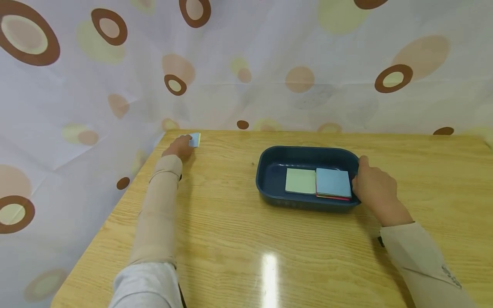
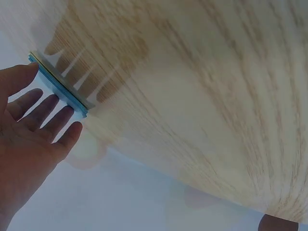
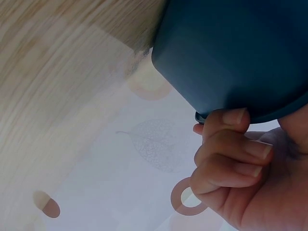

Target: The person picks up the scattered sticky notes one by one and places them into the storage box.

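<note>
My left hand (image 1: 181, 146) reaches to the far left corner of the table, at a small stack of square notes (image 1: 195, 140) with light blue uppermost and a yellow edge. In the left wrist view the thumb touches one end of the stack (image 2: 60, 86), and the loosely spread fingers lie close along its face. My right hand (image 1: 375, 190) grips the right end of a dark blue tub (image 1: 269, 200), its fingers curled at the rim in the right wrist view. Inside the tub lie a pale green pad (image 1: 300, 181) and, beside it, a light blue pad (image 1: 333, 183) above red-edged sheets.
The wood-grain table (image 1: 223, 239) runs back to a white curtain (image 1: 246, 51) printed with brown, peach and yellow ovals. That curtain also hangs along the table's left edge. A bright reflection lies on the front of the tabletop.
</note>
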Demonstrator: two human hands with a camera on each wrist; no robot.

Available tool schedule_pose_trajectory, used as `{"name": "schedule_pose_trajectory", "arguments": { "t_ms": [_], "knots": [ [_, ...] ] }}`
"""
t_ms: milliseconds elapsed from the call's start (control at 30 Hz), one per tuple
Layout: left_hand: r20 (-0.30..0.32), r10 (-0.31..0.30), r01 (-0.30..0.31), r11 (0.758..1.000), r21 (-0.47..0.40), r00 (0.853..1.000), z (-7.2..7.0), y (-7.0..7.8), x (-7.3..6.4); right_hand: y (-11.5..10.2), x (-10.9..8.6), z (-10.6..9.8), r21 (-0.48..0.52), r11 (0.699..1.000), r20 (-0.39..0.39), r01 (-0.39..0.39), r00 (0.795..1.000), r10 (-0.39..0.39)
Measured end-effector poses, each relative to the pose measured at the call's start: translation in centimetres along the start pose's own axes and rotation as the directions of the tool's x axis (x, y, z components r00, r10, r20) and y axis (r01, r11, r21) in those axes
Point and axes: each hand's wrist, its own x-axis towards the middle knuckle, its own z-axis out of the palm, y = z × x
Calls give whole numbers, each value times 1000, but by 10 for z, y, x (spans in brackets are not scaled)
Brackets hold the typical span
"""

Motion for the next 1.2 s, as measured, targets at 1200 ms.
{"name": "schedule_pose_trajectory", "arguments": {
  "t_ms": [1200],
  "knots": [
    [13,183,-182,983,-30,983,3,-5,-7,1,-1,0,7,1000,5,14,1000,-14]
  ]
}}
